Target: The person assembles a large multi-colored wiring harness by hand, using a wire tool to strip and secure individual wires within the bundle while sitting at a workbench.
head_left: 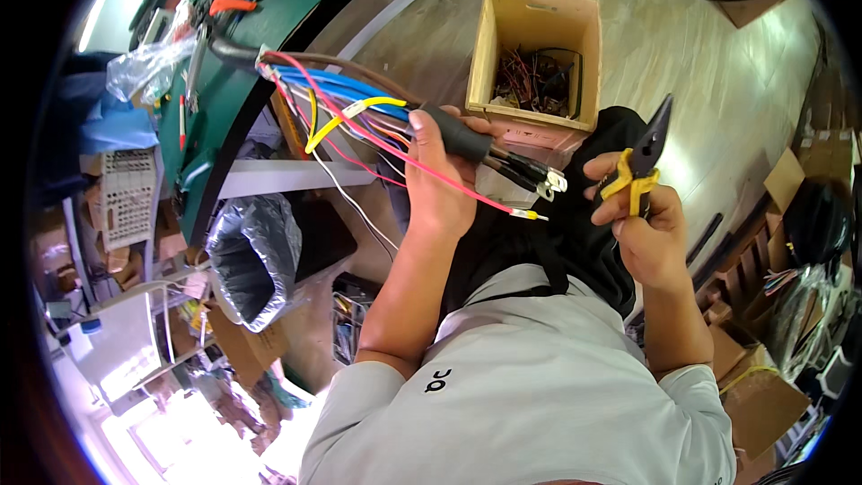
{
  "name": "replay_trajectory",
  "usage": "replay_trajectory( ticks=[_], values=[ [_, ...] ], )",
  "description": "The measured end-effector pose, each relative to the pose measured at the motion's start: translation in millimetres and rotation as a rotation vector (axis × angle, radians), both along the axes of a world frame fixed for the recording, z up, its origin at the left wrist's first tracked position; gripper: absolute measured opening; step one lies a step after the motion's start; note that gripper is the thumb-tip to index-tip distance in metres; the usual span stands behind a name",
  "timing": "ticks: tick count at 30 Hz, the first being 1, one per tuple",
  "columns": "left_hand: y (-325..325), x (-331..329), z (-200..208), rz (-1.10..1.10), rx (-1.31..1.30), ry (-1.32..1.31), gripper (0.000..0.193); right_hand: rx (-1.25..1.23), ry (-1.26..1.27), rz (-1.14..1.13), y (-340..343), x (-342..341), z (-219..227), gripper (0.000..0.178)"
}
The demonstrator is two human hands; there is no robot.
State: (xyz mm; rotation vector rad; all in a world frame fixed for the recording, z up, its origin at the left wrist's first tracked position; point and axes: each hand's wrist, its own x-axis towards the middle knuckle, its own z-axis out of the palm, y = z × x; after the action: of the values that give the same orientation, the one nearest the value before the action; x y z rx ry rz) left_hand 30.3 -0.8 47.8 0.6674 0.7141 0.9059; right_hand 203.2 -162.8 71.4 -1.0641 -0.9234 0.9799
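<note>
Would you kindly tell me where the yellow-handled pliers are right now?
In the head view, the pliers are in the right hand, to the right of the metal lugs.

The multicoloured wire bundle [352,92] slants through a black sleeve [456,135] to metal lugs [554,181]. Yellow-handled pliers [645,160] point upward nearby, closed.

Glossy pale floor [700,81], green-topped table [215,106], white frame [269,178], bright light [184,440] at lower left
</note>
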Motion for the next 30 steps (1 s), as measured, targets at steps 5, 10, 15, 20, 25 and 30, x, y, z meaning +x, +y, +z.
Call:
replay_trajectory(
  ticks=[5, 10, 15, 20, 25, 30],
  values=[
    [-3, -4, -15, 0.013, 0.042, 0.065, 0.048, -0.057, 0.376, -0.092, 25, -26, -9, 0.018],
    [-40, -39, -40, 0.024, 0.056, 0.565, 0.045, -0.127, 0.618, 0.13, 59, -43, -14, 0.014],
    [-94, -72, -3, -0.401, 0.191, 0.43, 0.051, -0.236, 0.79, 0.263, 48, -64, -13, 0.013],
    [-94, -48, 27, -0.527, 0.485, 0.751, 0.037, -0.22, 0.717, 0.231, 32, -62, -22, 0.017],
    [-95, -41, 18, -0.577, 0.49, 0.637, 0.033, -0.276, 0.694, 0.2, 24, -58, -13, 0.018],
    [-84, -43, 20, -0.651, 0.432, 0.441, 0.028, -0.433, 0.668, 0.2, 20, -56, 1, 0.016]
  ],
)
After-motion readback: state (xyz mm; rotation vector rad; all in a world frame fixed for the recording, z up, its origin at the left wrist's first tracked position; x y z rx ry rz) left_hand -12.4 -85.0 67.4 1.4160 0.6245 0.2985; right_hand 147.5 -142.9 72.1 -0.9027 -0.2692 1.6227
